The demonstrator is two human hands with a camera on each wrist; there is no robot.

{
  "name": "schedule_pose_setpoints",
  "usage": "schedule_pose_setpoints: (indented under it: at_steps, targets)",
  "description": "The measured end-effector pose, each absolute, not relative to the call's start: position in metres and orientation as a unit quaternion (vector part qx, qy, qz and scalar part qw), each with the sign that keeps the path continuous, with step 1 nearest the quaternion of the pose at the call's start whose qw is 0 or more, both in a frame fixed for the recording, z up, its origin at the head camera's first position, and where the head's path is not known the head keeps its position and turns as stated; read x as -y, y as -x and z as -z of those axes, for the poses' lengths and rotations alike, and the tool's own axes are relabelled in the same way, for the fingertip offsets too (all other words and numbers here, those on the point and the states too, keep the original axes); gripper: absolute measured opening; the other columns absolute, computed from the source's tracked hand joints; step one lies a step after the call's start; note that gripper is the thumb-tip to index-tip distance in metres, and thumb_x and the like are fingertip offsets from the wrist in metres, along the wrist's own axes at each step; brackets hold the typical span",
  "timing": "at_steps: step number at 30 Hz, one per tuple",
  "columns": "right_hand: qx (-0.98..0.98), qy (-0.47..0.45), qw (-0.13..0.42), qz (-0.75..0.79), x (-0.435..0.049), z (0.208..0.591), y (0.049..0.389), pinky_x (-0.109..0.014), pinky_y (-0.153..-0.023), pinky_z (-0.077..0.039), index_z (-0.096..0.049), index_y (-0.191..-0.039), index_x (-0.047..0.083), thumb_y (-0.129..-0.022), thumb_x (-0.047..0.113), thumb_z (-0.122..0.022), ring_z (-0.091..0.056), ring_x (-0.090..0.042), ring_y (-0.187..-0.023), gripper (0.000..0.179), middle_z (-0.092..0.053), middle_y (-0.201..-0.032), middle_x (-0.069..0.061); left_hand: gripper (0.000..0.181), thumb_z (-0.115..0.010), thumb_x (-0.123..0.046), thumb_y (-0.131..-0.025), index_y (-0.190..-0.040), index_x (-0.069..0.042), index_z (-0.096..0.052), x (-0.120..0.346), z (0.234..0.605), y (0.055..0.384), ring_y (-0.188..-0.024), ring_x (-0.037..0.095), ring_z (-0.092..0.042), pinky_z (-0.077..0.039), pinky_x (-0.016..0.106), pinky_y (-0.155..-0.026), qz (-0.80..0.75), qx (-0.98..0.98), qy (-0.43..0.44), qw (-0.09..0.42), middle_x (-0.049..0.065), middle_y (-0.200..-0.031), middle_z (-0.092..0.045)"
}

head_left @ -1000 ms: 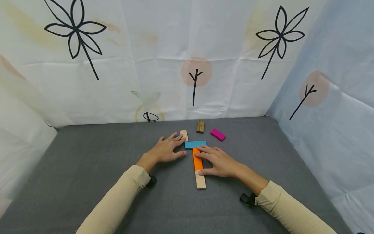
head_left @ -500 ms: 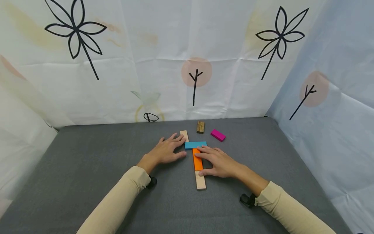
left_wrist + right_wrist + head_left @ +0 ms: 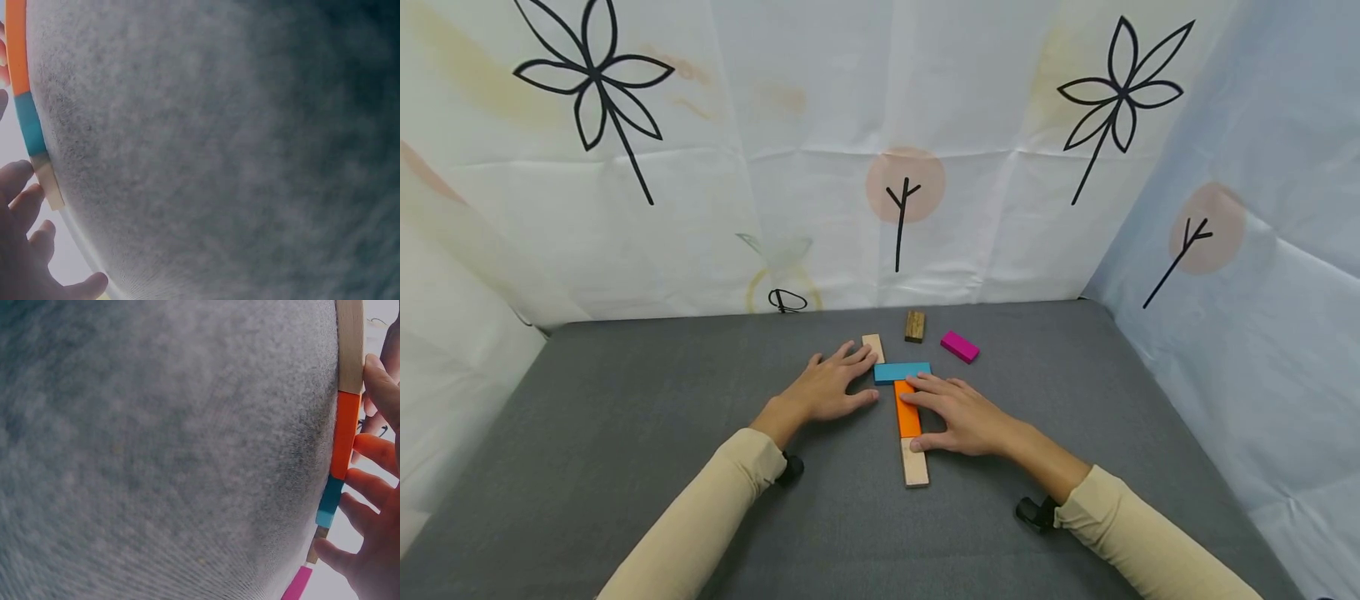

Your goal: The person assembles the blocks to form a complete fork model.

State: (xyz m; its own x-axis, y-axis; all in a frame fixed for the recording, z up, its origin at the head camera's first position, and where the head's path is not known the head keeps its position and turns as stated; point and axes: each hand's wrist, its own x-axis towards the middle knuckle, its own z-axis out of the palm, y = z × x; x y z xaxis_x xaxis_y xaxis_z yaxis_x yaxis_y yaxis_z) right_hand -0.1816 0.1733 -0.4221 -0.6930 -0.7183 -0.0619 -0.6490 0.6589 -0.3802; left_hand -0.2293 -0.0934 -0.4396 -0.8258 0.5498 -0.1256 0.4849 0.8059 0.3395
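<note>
Several flat blocks lie joined on the grey cloth. A blue block (image 3: 898, 372) lies crosswise, with an orange block (image 3: 906, 421) running from it toward the person. A plain wooden block (image 3: 914, 471) continues the line at the near end. Another plain wooden block (image 3: 872, 342) extends away from the blue one's left end. My left hand (image 3: 826, 388) has its fingers spread, fingertips at that far wooden block, thumb apart from the orange one. Spread over the orange block, my right hand (image 3: 966, 417) touches it with its fingers, its thumb on the near wooden block.
A dark brown block (image 3: 914, 327) and a magenta block (image 3: 960, 347) lie apart behind the joined ones. At the table's back edge hangs a white cloth (image 3: 820, 183) with printed plants. A bluish cloth (image 3: 1270, 150) closes off the right side.
</note>
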Motion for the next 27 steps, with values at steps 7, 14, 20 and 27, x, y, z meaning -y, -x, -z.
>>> schedule_pose_setpoints:
  at_steps: [7,14,20,27]
  targets:
    - [-0.905,0.376,0.107,0.166,-0.173,0.421,0.182,-0.061,-0.114,-0.022,-0.051,-0.147,0.011,-0.092,0.054,-0.064,-0.027,-0.032,-0.148,0.071,-0.034,-0.159,-0.012,0.072,-0.048,-0.055,-0.100,-0.158,-0.018,-0.028,0.096,0.436,0.228,-0.152,0.027,-0.012,-0.018,0.064,-0.114,-0.152,-0.943,-0.275,0.105,0.001,-0.164,-0.023]
    - [-0.906,0.377,0.115,0.152,-0.172,0.420,0.180,-0.061,-0.114,-0.021,-0.049,-0.149,0.010,-0.094,0.054,-0.062,-0.026,-0.031,-0.149,0.072,-0.032,-0.160,-0.012,0.071,-0.050,-0.053,-0.100,-0.157,-0.016,-0.031,0.096,0.428,0.221,-0.152,0.028,-0.015,-0.021,0.065,-0.113,-0.145,-0.939,-0.296,0.102,0.003,-0.163,-0.025]
    - [-0.910,0.372,0.097,0.154,-0.173,0.422,0.177,-0.061,-0.115,-0.020,-0.044,-0.151,0.009,-0.092,0.055,-0.063,-0.022,-0.032,-0.150,0.077,-0.032,-0.160,-0.013,0.070,-0.051,-0.054,-0.100,-0.157,-0.017,-0.034,0.089,0.426,0.208,-0.151,0.027,-0.021,-0.024,0.065,-0.111,-0.121,-0.931,-0.328,0.106,0.003,-0.163,-0.027]
    - [-0.927,0.340,0.046,0.148,-0.177,0.428,0.173,-0.061,-0.114,-0.021,-0.039,-0.153,0.005,-0.087,0.060,-0.067,-0.023,-0.032,-0.149,0.091,-0.034,-0.159,-0.014,0.069,-0.050,-0.056,-0.099,-0.157,-0.021,-0.035,0.076,0.423,0.193,-0.150,0.027,-0.021,-0.023,0.065,-0.111,-0.102,-0.921,-0.358,0.117,0.002,-0.163,-0.026]
